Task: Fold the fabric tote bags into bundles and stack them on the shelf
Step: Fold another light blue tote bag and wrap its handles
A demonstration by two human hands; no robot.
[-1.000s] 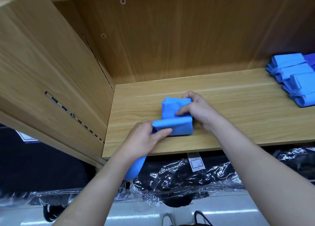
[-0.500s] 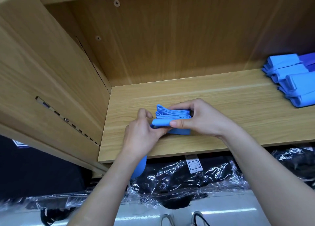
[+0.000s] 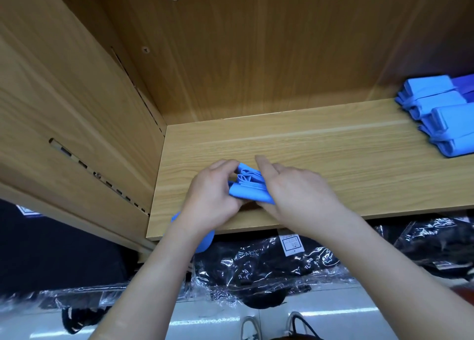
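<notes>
A folded blue fabric tote bag [image 3: 250, 189] is held just over the front part of the wooden shelf [image 3: 320, 160], its layered edges facing up. My left hand [image 3: 213, 198] grips its left end with curled fingers. My right hand [image 3: 297, 193] holds its right side, thumb under the roll and index finger stretched out over the top. A blue strap loop [image 3: 202, 239] hangs below my left wrist, mostly hidden by the arm. Several finished blue bundles [image 3: 441, 113] lie in a row at the shelf's right end.
The cabinet's side wall [image 3: 77, 113] closes in the left, the back panel [image 3: 256, 52] stands behind. Below the shelf lie black goods in clear plastic bags [image 3: 269, 267]. Bare shelf board lies between my hands and the bundles.
The bag has been rolled tighter and lifted slightly toward the shelf's front edge. My right hand has shifted from pinching the front fold to gripping the right side.
</notes>
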